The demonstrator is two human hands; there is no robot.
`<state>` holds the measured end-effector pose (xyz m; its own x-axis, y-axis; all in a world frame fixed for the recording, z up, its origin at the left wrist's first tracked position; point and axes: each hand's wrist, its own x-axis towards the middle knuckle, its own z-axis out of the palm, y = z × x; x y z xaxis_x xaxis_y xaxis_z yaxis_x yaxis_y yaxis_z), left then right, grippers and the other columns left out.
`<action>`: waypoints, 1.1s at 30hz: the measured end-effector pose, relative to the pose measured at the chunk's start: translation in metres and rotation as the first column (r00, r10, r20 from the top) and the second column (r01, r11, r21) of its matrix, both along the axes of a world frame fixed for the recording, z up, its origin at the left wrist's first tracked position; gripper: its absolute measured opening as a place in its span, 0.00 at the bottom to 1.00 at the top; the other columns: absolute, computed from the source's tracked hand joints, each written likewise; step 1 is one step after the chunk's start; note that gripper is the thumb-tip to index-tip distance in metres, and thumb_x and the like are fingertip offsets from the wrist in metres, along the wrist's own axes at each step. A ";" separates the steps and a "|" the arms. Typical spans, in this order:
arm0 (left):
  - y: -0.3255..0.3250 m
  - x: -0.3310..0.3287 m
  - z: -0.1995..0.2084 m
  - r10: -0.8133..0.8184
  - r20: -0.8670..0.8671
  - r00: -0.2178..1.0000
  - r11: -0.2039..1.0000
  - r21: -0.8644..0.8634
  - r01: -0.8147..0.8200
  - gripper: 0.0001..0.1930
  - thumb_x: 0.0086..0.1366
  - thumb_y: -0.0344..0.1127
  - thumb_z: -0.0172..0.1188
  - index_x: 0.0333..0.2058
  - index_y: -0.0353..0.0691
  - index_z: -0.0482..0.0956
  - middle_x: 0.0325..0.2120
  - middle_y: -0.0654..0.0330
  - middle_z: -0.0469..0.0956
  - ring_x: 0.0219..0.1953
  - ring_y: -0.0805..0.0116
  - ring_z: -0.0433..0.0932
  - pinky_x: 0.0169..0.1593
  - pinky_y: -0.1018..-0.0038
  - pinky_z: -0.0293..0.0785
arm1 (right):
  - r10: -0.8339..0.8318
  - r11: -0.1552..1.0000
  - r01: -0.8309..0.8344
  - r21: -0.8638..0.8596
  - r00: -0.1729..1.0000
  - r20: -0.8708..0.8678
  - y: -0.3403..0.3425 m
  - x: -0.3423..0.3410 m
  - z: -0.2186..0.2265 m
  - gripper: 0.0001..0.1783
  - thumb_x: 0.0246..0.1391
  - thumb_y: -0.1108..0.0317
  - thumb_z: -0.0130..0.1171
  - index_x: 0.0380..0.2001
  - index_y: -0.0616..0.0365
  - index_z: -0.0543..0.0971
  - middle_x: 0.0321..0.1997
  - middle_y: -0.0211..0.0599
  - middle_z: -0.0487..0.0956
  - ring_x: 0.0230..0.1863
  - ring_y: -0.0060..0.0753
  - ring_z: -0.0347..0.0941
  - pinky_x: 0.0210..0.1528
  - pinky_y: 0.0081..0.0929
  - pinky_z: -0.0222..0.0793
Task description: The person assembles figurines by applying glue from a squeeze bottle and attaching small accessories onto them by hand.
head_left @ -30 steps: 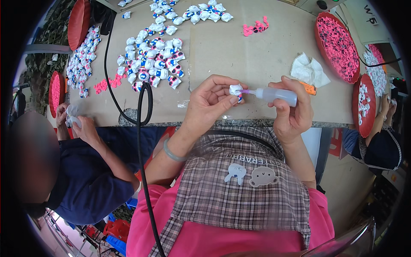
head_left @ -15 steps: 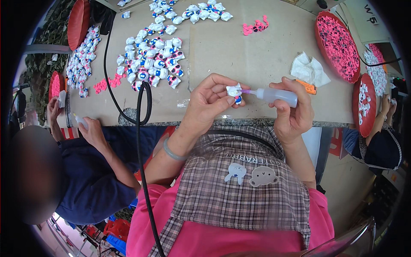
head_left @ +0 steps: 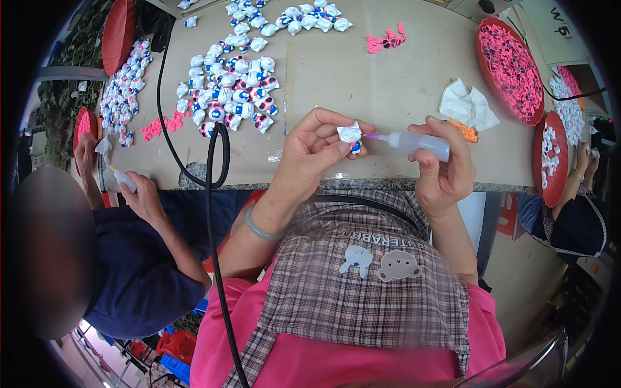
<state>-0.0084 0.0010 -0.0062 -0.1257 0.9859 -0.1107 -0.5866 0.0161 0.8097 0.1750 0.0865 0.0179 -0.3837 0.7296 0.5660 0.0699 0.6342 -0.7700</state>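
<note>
Pinches a white-headed figurine (head_left: 350, 134) between thumb and fingers of the left hand (head_left: 310, 149), just left of the translucent squeeze bottle (head_left: 420, 144), near its purple nozzle (head_left: 375, 136). Grips the squeeze bottle within the curled right hand (head_left: 447, 168). Has piled figurines (head_left: 225, 95) farther left of it, crumpled tissue (head_left: 467, 108) beyond.

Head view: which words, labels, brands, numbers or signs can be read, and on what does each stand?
Plaid apron: a row of capital letters, not copied here.
Pale board, upper right: large dark characters, not copied here.
Orange object: any marks too small to read.
Red panel, right: partly hidden pale shapes, unreadable.
Squeeze bottle in the right hand: no readable text.
</note>
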 end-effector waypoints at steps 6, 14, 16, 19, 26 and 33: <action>0.001 0.000 0.002 0.005 -0.018 1.000 1.000 -0.012 -0.005 0.13 0.60 0.21 0.53 0.45 0.36 0.70 0.47 0.47 0.76 0.42 0.70 0.78 0.45 0.77 0.73 | 0.012 1.000 -0.012 -0.021 1.000 0.020 0.000 -0.001 0.002 0.20 0.53 0.65 0.63 0.45 0.66 0.74 0.31 0.43 0.80 0.31 0.31 0.76 0.32 0.21 0.70; 0.003 0.001 0.001 -0.016 -0.037 0.999 1.000 -0.027 0.015 0.14 0.59 0.22 0.52 0.45 0.37 0.70 0.47 0.48 0.77 0.41 0.71 0.78 0.44 0.77 0.73 | 0.022 0.997 -0.024 -0.078 0.999 -0.024 0.004 -0.006 -0.003 0.19 0.55 0.65 0.61 0.46 0.65 0.73 0.33 0.43 0.79 0.31 0.28 0.77 0.31 0.19 0.70; 0.003 0.000 0.000 -0.016 -0.039 0.999 1.000 -0.027 0.015 0.13 0.60 0.21 0.52 0.44 0.37 0.70 0.46 0.48 0.77 0.41 0.72 0.78 0.44 0.78 0.73 | 0.034 0.985 -0.045 -0.164 0.997 -0.066 0.004 -0.006 -0.003 0.18 0.56 0.67 0.60 0.46 0.65 0.72 0.34 0.42 0.79 0.29 0.27 0.76 0.30 0.19 0.70; 0.005 -0.001 0.001 0.003 -0.047 0.999 0.999 -0.035 -0.005 0.13 0.59 0.20 0.52 0.44 0.37 0.70 0.46 0.48 0.77 0.40 0.73 0.78 0.44 0.79 0.72 | 0.020 0.909 -0.120 -0.399 0.969 -0.246 0.012 -0.004 -0.005 0.16 0.57 0.70 0.58 0.46 0.63 0.71 0.36 0.41 0.78 0.28 0.25 0.75 0.30 0.20 0.71; 0.000 -0.006 -0.004 0.023 -0.092 0.996 0.999 -0.041 -0.027 0.13 0.60 0.18 0.50 0.43 0.37 0.70 0.45 0.49 0.77 0.40 0.75 0.77 0.42 0.80 0.72 | -0.006 0.658 -0.206 -0.724 0.960 -0.279 0.059 -0.012 -0.011 0.16 0.52 0.76 0.60 0.42 0.61 0.68 0.36 0.34 0.73 0.34 0.25 0.74 0.36 0.22 0.74; 0.002 -0.007 -0.005 0.003 -0.101 0.995 0.999 -0.048 -0.008 0.14 0.59 0.18 0.51 0.43 0.38 0.71 0.45 0.50 0.78 0.40 0.75 0.77 0.41 0.81 0.71 | 0.046 0.883 0.111 -0.455 0.946 0.320 0.109 -0.039 -0.028 0.12 0.48 0.72 0.62 0.37 0.60 0.75 0.33 0.35 0.76 0.34 0.30 0.75 0.37 0.30 0.71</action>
